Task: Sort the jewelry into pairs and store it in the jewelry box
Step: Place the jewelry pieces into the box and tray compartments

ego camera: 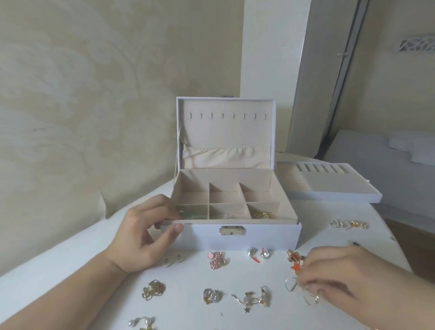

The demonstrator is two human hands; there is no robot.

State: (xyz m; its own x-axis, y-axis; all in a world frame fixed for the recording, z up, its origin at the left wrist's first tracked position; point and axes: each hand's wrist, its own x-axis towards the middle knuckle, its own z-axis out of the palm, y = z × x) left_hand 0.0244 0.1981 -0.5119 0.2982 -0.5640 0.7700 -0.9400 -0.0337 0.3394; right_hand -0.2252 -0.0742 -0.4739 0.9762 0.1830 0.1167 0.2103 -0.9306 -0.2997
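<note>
A white jewelry box (265, 235) stands open on the white table, lid upright, its beige inside split into several compartments. A green piece (192, 216) lies in the front left compartment and a gold piece (262, 214) in the front right one. My left hand (149, 231) grips the box's front left corner, thumb on the front wall. My right hand (343, 276) pinches thin gold hoop earrings (292, 284) on the table at the right, just below orange earrings (295, 259). Pairs of jewelry lie in rows before the box.
The box's removed tray (338, 186) sits behind it at the right. On the table lie pink heart earrings (217, 260), pearl studs (258, 254), a gold chain cluster (153, 289), pearl-and-gold earrings (253, 298) and a pearl string (348, 224). The table's edge runs along the right.
</note>
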